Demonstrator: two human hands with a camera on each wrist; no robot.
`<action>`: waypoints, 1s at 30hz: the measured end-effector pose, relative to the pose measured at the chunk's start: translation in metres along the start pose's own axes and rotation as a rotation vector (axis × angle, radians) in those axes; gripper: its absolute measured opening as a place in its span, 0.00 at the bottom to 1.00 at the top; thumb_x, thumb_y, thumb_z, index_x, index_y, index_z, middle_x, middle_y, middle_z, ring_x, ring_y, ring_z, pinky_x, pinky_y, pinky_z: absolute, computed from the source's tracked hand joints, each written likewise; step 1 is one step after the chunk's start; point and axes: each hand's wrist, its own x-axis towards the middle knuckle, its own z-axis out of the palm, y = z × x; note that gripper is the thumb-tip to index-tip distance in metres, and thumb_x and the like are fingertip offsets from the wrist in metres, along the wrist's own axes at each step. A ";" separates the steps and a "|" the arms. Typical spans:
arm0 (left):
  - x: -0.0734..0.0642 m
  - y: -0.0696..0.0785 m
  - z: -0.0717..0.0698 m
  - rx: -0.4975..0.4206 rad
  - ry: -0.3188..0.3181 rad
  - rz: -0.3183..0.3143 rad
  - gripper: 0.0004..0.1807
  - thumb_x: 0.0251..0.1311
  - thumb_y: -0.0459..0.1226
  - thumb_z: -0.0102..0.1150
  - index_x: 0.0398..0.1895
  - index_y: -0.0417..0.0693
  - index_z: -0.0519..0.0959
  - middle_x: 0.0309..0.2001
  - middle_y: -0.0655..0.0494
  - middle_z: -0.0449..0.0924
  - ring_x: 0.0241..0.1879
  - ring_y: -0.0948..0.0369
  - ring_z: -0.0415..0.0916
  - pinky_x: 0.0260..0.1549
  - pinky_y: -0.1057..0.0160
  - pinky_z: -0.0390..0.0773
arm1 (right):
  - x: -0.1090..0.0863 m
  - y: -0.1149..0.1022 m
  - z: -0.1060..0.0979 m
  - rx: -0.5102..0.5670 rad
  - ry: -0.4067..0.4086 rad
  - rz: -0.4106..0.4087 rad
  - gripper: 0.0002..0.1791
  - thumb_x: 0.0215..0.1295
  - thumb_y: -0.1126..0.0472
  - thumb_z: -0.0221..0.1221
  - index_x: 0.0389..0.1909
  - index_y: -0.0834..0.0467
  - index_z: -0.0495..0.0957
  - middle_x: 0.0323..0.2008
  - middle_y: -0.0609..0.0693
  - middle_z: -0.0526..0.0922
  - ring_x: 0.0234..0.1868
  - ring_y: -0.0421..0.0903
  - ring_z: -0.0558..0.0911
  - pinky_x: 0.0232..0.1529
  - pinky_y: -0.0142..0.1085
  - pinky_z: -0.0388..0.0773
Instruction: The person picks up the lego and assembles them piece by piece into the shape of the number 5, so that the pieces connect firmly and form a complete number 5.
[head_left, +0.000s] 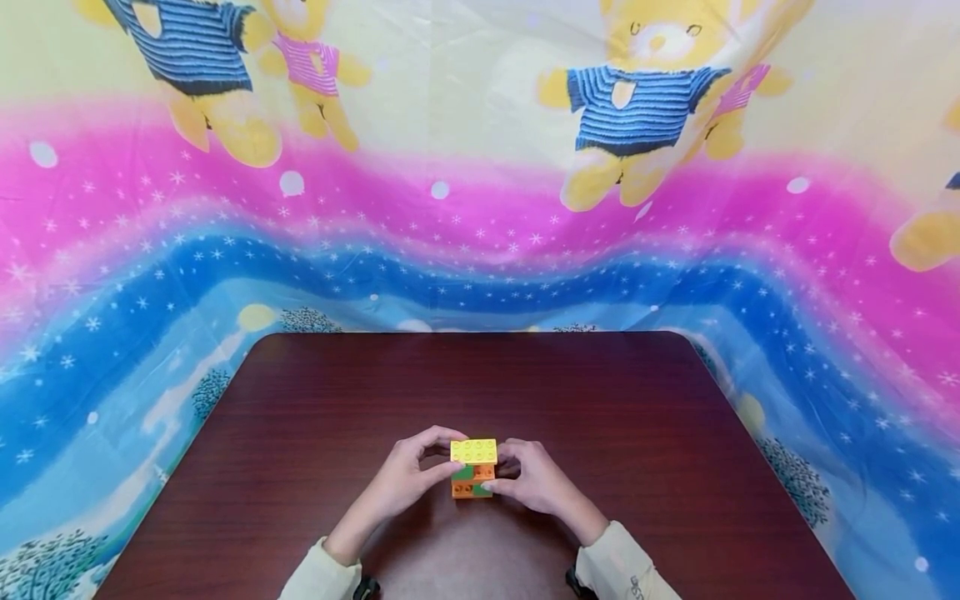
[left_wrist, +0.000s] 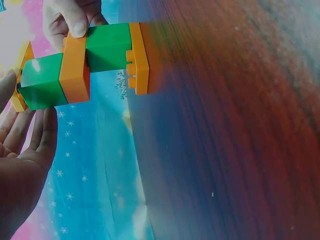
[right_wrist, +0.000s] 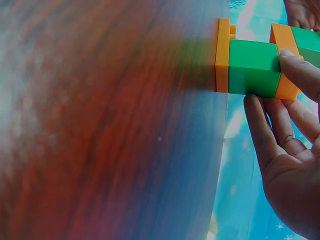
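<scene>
A small tower of building bricks (head_left: 483,472) stands on the table between both hands. Its top is a flat yellow brick (head_left: 474,451) with studs. Beneath that come a green brick (left_wrist: 44,80), an orange brick (left_wrist: 75,70), a second green brick (right_wrist: 252,67) and, at the bottom, a thin orange brick (right_wrist: 222,55) with some studs exposed. From the left side, my left hand (head_left: 408,473) pinches the tower's upper part, thumb in front and fingers behind. Lower down on the right, my right hand (head_left: 534,477) grips the middle orange brick and lower green brick.
The dark reddish-brown table (head_left: 360,375) has rounded far corners and reflects light near its front. Behind and beside it hangs a colourful curtain (head_left: 480,208) printed with bears and snowflakes.
</scene>
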 end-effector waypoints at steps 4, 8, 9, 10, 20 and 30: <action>0.000 0.001 0.000 0.000 -0.001 -0.002 0.18 0.66 0.43 0.70 0.57 0.64 0.81 0.52 0.63 0.85 0.53 0.59 0.82 0.61 0.42 0.78 | 0.000 -0.001 0.000 0.005 -0.003 0.014 0.16 0.60 0.55 0.76 0.47 0.52 0.86 0.40 0.41 0.83 0.44 0.41 0.84 0.46 0.30 0.84; -0.001 0.000 0.001 -0.007 0.002 -0.003 0.18 0.65 0.43 0.70 0.57 0.64 0.81 0.51 0.63 0.85 0.53 0.59 0.82 0.61 0.43 0.78 | 0.000 -0.001 -0.001 -0.005 -0.005 0.014 0.17 0.60 0.54 0.75 0.48 0.52 0.86 0.41 0.41 0.84 0.44 0.40 0.84 0.46 0.31 0.84; -0.001 0.000 0.001 -0.009 0.003 -0.001 0.18 0.65 0.43 0.70 0.57 0.63 0.81 0.51 0.63 0.85 0.53 0.59 0.82 0.61 0.43 0.79 | 0.000 -0.002 -0.001 -0.007 -0.006 0.012 0.17 0.60 0.54 0.75 0.48 0.52 0.86 0.41 0.41 0.84 0.44 0.40 0.84 0.46 0.31 0.84; -0.001 0.000 0.001 -0.011 0.004 0.001 0.18 0.65 0.43 0.70 0.57 0.63 0.81 0.51 0.63 0.85 0.53 0.59 0.82 0.61 0.43 0.79 | 0.000 -0.001 -0.001 -0.008 -0.007 0.010 0.17 0.60 0.54 0.75 0.49 0.52 0.86 0.41 0.41 0.84 0.44 0.39 0.84 0.46 0.31 0.84; -0.001 -0.002 0.003 -0.018 0.024 0.015 0.18 0.65 0.42 0.70 0.57 0.62 0.82 0.51 0.62 0.85 0.52 0.60 0.82 0.60 0.44 0.80 | 0.000 -0.001 -0.001 -0.014 0.000 -0.008 0.16 0.60 0.54 0.75 0.48 0.51 0.87 0.41 0.41 0.84 0.44 0.39 0.84 0.46 0.32 0.85; -0.001 -0.003 0.005 -0.017 0.025 0.011 0.17 0.66 0.43 0.70 0.57 0.62 0.81 0.52 0.62 0.85 0.53 0.60 0.82 0.60 0.41 0.79 | 0.000 0.002 -0.001 -0.034 -0.009 -0.003 0.20 0.61 0.49 0.74 0.51 0.52 0.86 0.44 0.42 0.84 0.44 0.38 0.85 0.45 0.33 0.85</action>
